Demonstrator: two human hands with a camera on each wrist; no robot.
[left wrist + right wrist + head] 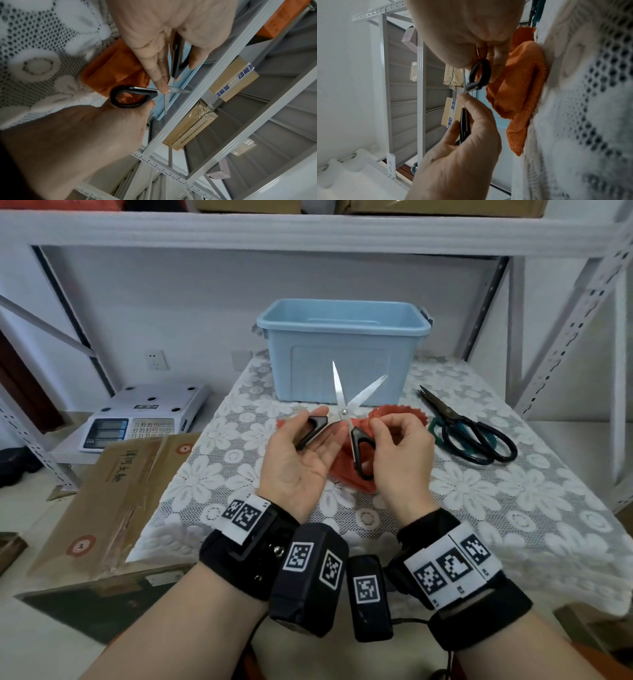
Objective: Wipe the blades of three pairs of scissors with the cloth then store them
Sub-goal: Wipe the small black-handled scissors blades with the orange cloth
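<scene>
Head view shows three pairs of scissors, one cloth and one bin. A silver-bladed pair with black handles [343,414] is held above the orange cloth [346,470], which lies crumpled on the lace-covered table [479,491] just in front of the blue plastic bin [342,350]. To the right of the bin's front lie two more pairs, crossed over each other and touching: a black-handled pair [479,436] and a green-handled pair [442,428] partly beneath it. The left hand [294,460] has one black handle loop lying across its palm, thumb and fingers loosely curled round it; the right hand [399,453] pinches the other loop between thumb and curled fingers. The handles are pulled apart, so the two blades stand spread in a V, tips pointing toward the bin, with the pivot between the two hands and the blades beyond the fingertips. Left of the table sits one white electronic scale [144,416], its underside up, and one flat cardboard carton [113,494] with printed characters too small to read. In the left wrist view a shelf box [235,79] carries blue tape reading 动能加.
</scene>
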